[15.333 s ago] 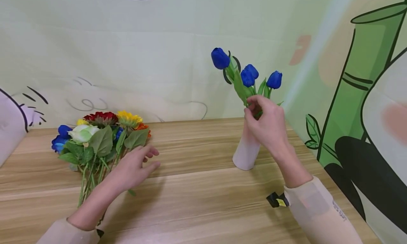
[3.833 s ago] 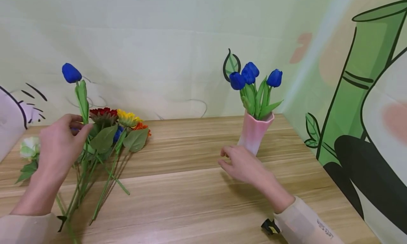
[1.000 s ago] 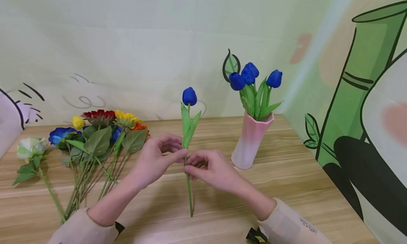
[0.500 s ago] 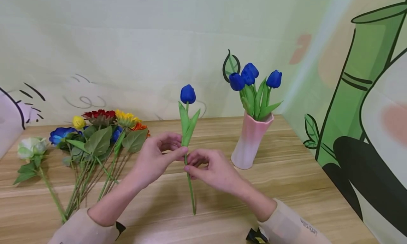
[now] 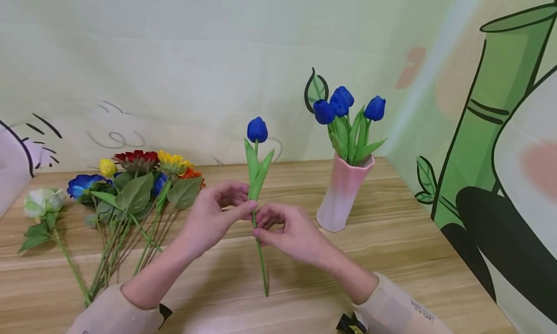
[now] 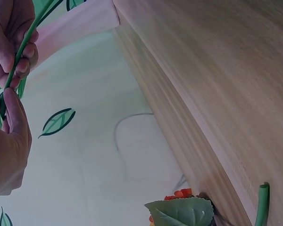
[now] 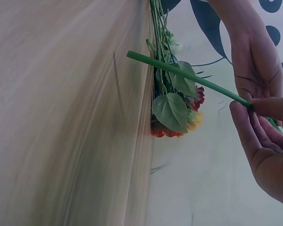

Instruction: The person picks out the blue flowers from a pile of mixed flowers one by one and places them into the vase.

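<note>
A blue tulip (image 5: 257, 130) with green leaves stands nearly upright between both hands, in the middle of the head view. My left hand (image 5: 217, 218) pinches its stem just under the leaves. Right below, my right hand (image 5: 293, 232) pinches the same stem between thumb and fingers. In the right wrist view the bare lower stem (image 7: 188, 75) sticks out past the right hand (image 7: 269, 155). To the right stands a pink and white vase (image 5: 344, 194), holding several blue tulips (image 5: 341, 102); their lower stems are hidden inside it.
At left on the wooden table (image 5: 304, 295) lies a pile of flowers: a red one (image 5: 137, 160), a yellow one (image 5: 173, 162), a blue one (image 5: 84, 185) and others. A white rose (image 5: 43, 202) lies apart at far left. A printed cloth (image 5: 196, 82) hangs behind.
Earlier the left hand lifted the tulip from the pile; it was then brought to the middle, where the right hand joined. Over the last second the tulip has tilted slightly; the hands barely moved.
</note>
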The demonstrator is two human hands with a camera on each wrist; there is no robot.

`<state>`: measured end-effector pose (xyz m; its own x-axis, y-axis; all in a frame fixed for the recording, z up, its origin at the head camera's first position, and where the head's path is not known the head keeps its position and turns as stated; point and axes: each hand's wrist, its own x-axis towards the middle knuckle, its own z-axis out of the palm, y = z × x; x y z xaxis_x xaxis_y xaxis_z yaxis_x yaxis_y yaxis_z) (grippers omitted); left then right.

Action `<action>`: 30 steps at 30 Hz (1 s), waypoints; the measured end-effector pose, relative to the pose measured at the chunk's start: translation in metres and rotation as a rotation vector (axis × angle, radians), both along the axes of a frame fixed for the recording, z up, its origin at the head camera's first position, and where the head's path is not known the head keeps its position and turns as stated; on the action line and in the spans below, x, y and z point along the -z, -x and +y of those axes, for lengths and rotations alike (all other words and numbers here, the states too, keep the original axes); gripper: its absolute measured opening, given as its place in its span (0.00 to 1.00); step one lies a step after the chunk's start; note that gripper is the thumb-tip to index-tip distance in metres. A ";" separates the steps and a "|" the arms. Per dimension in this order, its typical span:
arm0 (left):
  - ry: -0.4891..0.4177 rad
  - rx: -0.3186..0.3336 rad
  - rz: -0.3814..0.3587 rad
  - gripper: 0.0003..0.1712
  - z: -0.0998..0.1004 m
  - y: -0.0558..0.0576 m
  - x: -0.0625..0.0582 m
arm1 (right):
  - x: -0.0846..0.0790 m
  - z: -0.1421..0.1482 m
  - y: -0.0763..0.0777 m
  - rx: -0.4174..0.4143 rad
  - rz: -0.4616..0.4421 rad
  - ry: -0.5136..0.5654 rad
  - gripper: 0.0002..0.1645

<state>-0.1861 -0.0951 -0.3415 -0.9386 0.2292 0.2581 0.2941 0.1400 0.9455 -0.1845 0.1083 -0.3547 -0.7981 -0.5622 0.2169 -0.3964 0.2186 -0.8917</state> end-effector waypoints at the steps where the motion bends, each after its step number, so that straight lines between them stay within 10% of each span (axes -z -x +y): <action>1: 0.001 0.000 -0.001 0.15 0.000 0.000 0.000 | 0.000 0.000 0.000 -0.001 0.002 -0.002 0.06; 13: 0.020 -0.033 0.023 0.14 -0.006 -0.002 0.002 | -0.004 0.007 0.002 0.041 0.173 -0.093 0.07; 30: 0.507 -0.244 0.162 0.09 -0.046 -0.001 0.017 | -0.015 0.023 0.012 0.102 0.628 -0.117 0.09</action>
